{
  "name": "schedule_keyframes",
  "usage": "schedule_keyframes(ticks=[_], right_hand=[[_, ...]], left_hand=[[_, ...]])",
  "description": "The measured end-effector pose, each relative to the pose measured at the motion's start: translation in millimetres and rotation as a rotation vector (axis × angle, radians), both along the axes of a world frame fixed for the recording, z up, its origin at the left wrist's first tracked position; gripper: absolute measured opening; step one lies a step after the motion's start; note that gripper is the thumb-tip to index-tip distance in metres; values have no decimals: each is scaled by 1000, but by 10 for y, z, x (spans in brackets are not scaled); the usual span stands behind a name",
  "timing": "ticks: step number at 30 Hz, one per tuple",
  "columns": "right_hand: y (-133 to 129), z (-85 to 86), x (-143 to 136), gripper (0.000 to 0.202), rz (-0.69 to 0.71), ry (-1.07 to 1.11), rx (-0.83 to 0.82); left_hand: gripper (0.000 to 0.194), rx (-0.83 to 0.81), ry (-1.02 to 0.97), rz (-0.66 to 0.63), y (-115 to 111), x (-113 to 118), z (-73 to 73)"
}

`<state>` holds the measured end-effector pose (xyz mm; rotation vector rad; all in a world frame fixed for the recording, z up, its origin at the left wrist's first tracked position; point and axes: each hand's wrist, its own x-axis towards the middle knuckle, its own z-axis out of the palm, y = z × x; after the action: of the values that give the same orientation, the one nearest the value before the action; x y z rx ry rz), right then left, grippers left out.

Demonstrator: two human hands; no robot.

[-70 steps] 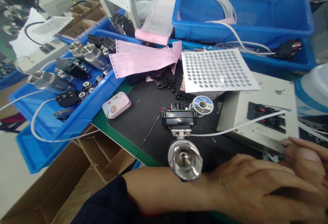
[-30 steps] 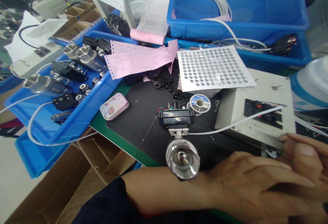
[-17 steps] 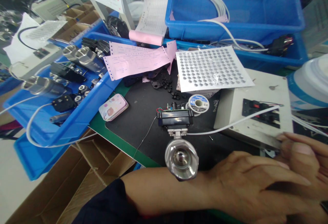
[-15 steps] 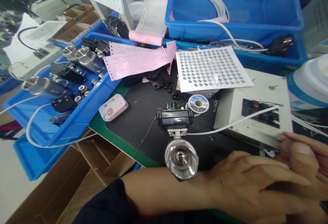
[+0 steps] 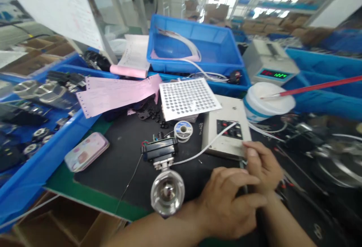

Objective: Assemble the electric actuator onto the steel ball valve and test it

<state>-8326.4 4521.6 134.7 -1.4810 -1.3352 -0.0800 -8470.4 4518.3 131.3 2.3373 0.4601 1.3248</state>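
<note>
My left hand (image 5: 230, 203) hovers over the black mat with its fingers loosely stretched and apart, the fingertips overlapping my right hand in view. At the front right corner of a beige control box (image 5: 210, 135), my right hand (image 5: 263, 167) has its fingers bent and closed together; what they grip, if anything, is hidden. A steel ball valve (image 5: 167, 194) stands beside my left forearm, its round bore facing me. On top of it is a black actuator housing (image 5: 160, 149) with bare electronics and small wires. A white cable (image 5: 195, 158) runs from it to the box.
Behind the valve lies a solder spool (image 5: 183, 129). A sticker sheet (image 5: 188, 98) leans on the box, beside pink slips (image 5: 118, 96). A pastel tin (image 5: 87, 152) sits left. Blue bins (image 5: 195, 66), a white tub (image 5: 267, 102) and a meter (image 5: 271, 64) stand behind.
The camera view has swung up and right, bringing the meter and shelves into sight. My right hand now shows fully at the box corner. My left hand stays close to it.
</note>
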Motion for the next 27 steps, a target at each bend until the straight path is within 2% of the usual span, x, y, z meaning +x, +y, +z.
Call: schedule_keyframes(ticks=[2,4,6,8,11,13,15,17,20,22,25,27], right_hand=[[30,69,43,20,25,-221,18],[55,153,50,25,-19,-432,-7],[68,221,21,30,-68,-546,-80],[75,259,-24,32,-88,-598,-147],[84,272,-73,34,-102,-636,-188],[89,274,-83,35,-120,-655,-211],[89,282,-85,33,-142,-670,-238],[80,297,-90,30,-154,-681,-250],[46,329,-107,28,-152,-685,-240],[13,350,-118,28,-137,-691,-228],[-35,374,-133,30,-113,-690,-204],[-78,382,-165,35,-95,-689,-177]], left_hand=[[25,-4,-45,23,-30,18,121],[26,-2,-72,58,-104,16,278],[26,44,-88,96,-191,-23,462],[25,135,-20,156,-230,-92,655],[27,223,311,346,-108,-181,912],[25,175,613,465,66,-191,1029],[21,61,862,473,238,-159,1085],[19,-35,963,432,354,-107,1085],[17,-103,936,418,406,-73,1051],[16,-142,880,427,383,-129,1074],[13,-176,765,418,256,-364,1236],[11,-179,689,391,73,-597,1360]])
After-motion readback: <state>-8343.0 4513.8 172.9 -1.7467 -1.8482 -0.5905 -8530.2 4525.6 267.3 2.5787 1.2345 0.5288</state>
